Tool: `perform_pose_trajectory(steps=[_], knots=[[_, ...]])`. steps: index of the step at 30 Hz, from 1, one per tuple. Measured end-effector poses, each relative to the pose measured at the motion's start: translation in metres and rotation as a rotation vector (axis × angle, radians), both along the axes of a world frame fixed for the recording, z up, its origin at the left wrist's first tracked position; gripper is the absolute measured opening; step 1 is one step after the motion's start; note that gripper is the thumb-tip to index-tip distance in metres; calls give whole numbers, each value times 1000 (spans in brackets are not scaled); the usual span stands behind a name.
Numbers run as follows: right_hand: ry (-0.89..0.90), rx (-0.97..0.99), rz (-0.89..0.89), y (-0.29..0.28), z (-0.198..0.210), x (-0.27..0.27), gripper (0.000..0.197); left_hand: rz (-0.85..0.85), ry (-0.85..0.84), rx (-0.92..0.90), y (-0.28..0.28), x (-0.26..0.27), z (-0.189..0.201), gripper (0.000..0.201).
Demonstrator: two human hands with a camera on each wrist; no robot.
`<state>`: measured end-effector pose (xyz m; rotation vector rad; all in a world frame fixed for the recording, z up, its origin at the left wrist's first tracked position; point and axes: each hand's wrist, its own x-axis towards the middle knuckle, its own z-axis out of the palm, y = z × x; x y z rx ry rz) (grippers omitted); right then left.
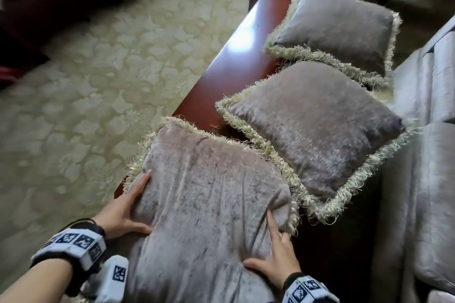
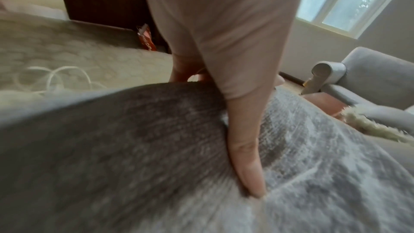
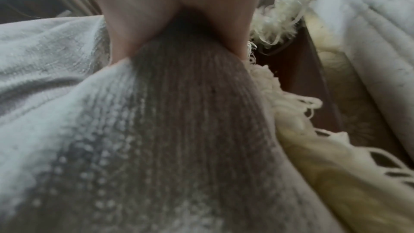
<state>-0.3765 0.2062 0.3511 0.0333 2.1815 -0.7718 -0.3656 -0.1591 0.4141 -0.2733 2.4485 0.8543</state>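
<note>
Left hand [image 1: 123,206], right hand [image 1: 277,253] on cushion [image 1: 209,192]

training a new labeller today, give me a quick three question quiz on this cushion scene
1. True or false: only the left hand holds the nearest cushion.
2. Counting the nearest one, how many fringed cushions sit in the row along the red-brown table? A two, B three, C four.
3. Fill in: the floor beside the table is covered by a pale patterned ____.
Key: 1 false, the right hand holds it too; 2 B; 3 carpet.
</note>
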Motion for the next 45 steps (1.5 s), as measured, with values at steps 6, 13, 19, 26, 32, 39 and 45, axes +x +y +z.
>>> perform_pose_trajectory(steps=[6, 13, 19, 26, 32, 39, 45], knots=[[147, -121, 149, -33, 43, -23, 126, 156, 102, -159, -20, 38, 70, 127], [419, -141, 218, 7, 108, -80, 123, 231, 277, -287, 28, 23, 127, 118], [571, -136, 113, 117, 153, -121, 127, 206, 476, -229, 127, -25, 146, 119], [657, -46, -94, 304, 179, -117, 125, 102, 611, -13, 295, -89, 149, 119], [660, 30, -413, 473, 188, -82, 122, -146, 557, 75, 479, -159, 154, 112], [722, 55, -841, 627, 183, -38, 124, -503, 562, 185, 683, -249, 142, 119], [724, 112, -1165, 711, 184, -9, 118, -774, 533, 326, 853, -312, 119, 129]])
